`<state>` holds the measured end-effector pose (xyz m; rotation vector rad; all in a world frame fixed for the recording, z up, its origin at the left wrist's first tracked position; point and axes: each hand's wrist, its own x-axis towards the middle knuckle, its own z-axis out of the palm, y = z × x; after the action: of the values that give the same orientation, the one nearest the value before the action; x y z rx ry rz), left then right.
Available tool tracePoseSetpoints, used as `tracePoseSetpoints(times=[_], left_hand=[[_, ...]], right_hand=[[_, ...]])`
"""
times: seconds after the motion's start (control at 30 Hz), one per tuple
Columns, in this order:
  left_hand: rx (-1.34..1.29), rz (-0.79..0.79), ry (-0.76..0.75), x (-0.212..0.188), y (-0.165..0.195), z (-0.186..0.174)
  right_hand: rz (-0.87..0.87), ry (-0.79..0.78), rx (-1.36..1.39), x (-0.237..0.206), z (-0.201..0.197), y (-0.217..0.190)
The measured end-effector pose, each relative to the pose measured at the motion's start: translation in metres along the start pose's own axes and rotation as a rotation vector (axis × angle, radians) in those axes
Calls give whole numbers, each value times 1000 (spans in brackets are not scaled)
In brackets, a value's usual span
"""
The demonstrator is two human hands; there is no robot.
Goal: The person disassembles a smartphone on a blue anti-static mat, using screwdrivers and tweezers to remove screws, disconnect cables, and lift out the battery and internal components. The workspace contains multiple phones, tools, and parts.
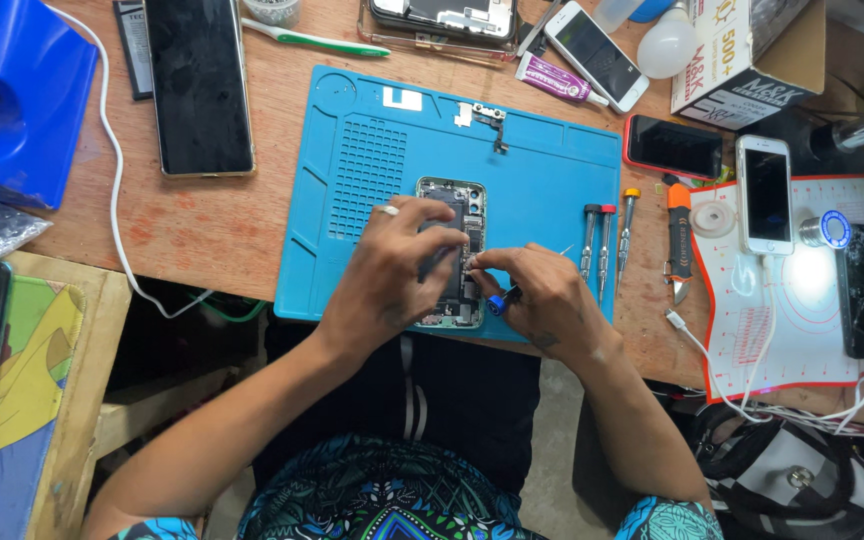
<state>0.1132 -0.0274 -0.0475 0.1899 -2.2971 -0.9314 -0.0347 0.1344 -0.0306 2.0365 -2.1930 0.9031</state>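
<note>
Far left of the fingers, a blue plastic stand (22, 90) sits at the desk's corner, with a white cable (112, 190) trailing down past a large dark phone (199, 85) lying face up. All of these are well apart from the hands.

The blue work mat (352, 170) comes next, and on it the left hand (392, 275) rests palm down over the opened phone (455, 205). Its fingers (437, 240) are loosely curled and pressed onto the phone's left side and middle, steadying it rather than pinching anything.

The opened phone lies directly beneath both sets of fingertips, its long axis running away from the person, top end toward the far edge of the mat. Its back is off or its screen removed: a silver frame, dark battery area and small metal parts show at the top, while the lower half is mostly hidden by the hands. The left hand covers more of it; the right hand works at its right edge.

The right hand (542, 295) touches that edge, thumb and forefinger pinched together around a small screwdriver (500, 298) with a blue collar, its tip pointing in toward the phone's inside.

Just right of these fingers, three more screwdrivers (607, 235) lie side by side on the mat. Farther right stand an orange-handled cutter (679, 235), a white phone (764, 190) and a white mat (802, 300).
</note>
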Motion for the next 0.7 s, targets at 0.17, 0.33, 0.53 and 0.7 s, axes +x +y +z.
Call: tracePoseSetpoints(times=[0.17, 0.33, 0.53, 0.7], left_hand=[[-137, -70, 703, -61, 5, -7], [-222, -244, 378, -118, 9, 29], [-40, -419, -3, -78, -56, 23], [-194, -542, -139, -6, -79, -5]], right_hand=[[23, 28, 28, 3, 0, 6], [80, 25, 61, 12, -6, 13], [228, -131, 54, 15, -5, 3], [234, -119, 80, 21, -2, 0]])
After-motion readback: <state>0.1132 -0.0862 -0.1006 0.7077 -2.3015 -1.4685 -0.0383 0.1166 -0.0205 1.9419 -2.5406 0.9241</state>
